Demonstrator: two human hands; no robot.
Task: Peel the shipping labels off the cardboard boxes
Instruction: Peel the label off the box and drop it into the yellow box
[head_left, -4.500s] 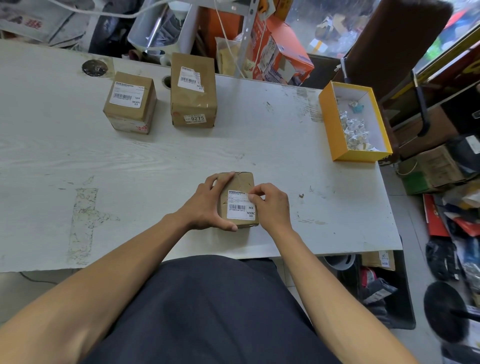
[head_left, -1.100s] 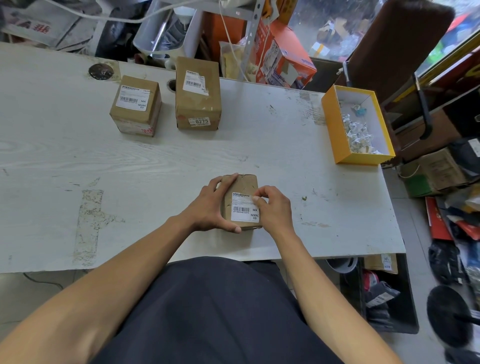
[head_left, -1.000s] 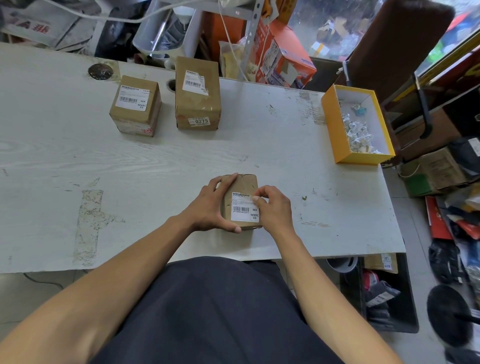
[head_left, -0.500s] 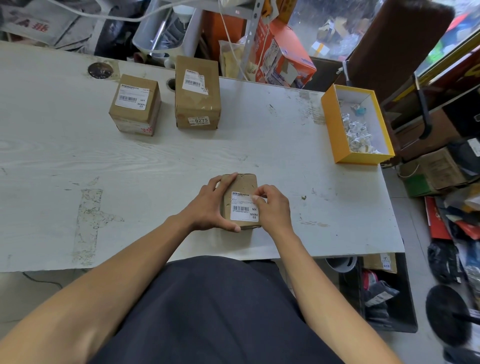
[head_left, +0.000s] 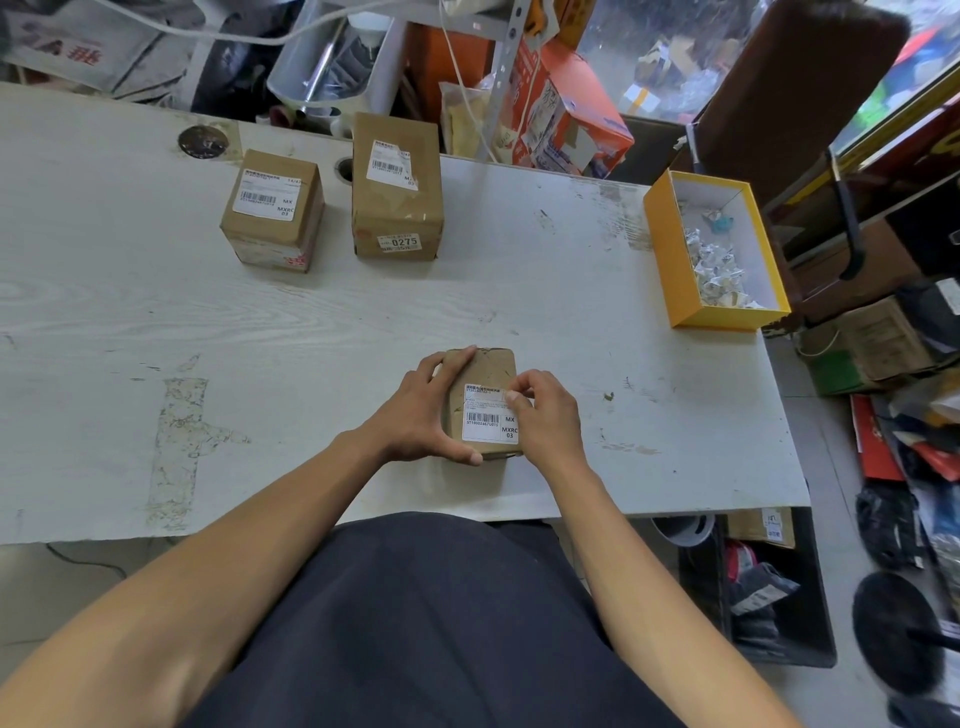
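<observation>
**Label corner picked at, not yet lifted**

The shipping label (head_left: 488, 414) lies flat on the small cardboard box (head_left: 483, 400) near the table's (head_left: 311, 332) front edge, much as half a second ago. The right hand (head_left: 545, 415) has curled its fingertips onto the label's upper right corner; the left hand (head_left: 421, 415) grips the box's side. Peeling has barely started. Two labelled boxes (head_left: 272, 208) wait near the far edge.
</observation>
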